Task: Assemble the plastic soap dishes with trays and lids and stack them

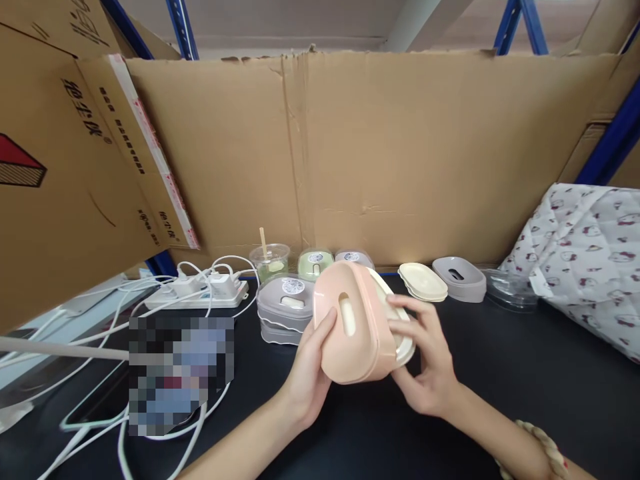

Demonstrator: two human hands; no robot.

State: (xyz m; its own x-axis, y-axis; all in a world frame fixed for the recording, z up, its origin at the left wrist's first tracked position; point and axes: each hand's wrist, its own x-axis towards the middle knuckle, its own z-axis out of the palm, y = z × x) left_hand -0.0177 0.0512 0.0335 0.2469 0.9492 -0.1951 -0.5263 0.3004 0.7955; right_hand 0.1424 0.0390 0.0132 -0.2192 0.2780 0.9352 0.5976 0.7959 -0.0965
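A pink plastic soap box (356,325) with an oval slot in its base is held tilted above the black tabletop (525,373). My left hand (311,370) grips its left side, thumb near the slot. My right hand (425,357) holds its right side, fingers on a cream inner tray (397,320) fitted against the box. Just behind sits a stack of grey soap boxes (285,308) with round labels.
A green box (315,264), a grey box (354,257), a clear cup with a stick (270,259), cream trays (423,281) and a grey base (459,277) line the cardboard wall (380,153). A power strip with white cables (200,291) lies left; patterned cloth (585,260) right.
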